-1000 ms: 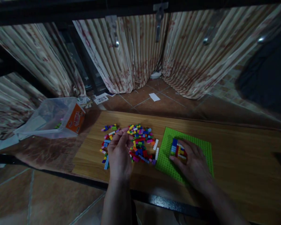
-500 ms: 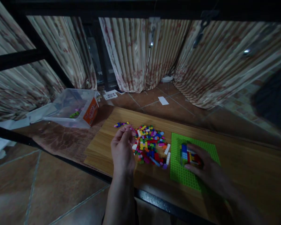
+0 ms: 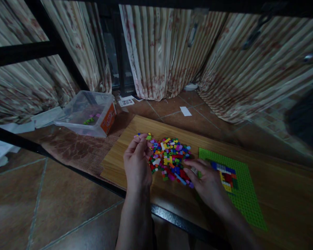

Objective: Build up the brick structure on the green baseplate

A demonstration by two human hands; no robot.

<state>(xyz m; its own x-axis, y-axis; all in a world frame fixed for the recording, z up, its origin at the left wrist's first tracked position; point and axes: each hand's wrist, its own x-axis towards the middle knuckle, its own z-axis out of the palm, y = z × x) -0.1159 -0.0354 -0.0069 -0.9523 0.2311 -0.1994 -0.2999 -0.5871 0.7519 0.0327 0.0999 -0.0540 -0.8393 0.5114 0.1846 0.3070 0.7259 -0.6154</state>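
Note:
My left hand [image 3: 138,163] is raised over the left side of a pile of small toy bricks [image 3: 169,159]. Its thumb and fingers are pinched together; what they hold, if anything, I cannot make out. A small lime-green brick [image 3: 148,138] shows right beside the fingertips. My right hand [image 3: 205,177] reaches over the pile's right edge, thumb and forefinger apart. A bit of a white brick [image 3: 194,170] shows between them. On the green baseplate [image 3: 250,194] stands a low build of blue, white, yellow, red and orange bricks [image 3: 227,177], partly behind my right hand.
The wooden board [image 3: 122,149] carries the pile and baseplate. At its left stands a clear plastic box [image 3: 86,111] with an orange label and some pieces inside. A black metal rail [image 3: 169,215] runs along the near edge. Striped curtains [image 3: 161,52] hang behind; paper [image 3: 185,111] lies beyond the board.
My right hand has left the brick build on the baseplate and moved left to the pile's edge. My left hand stays pinched near the pile. The view has shifted slightly.

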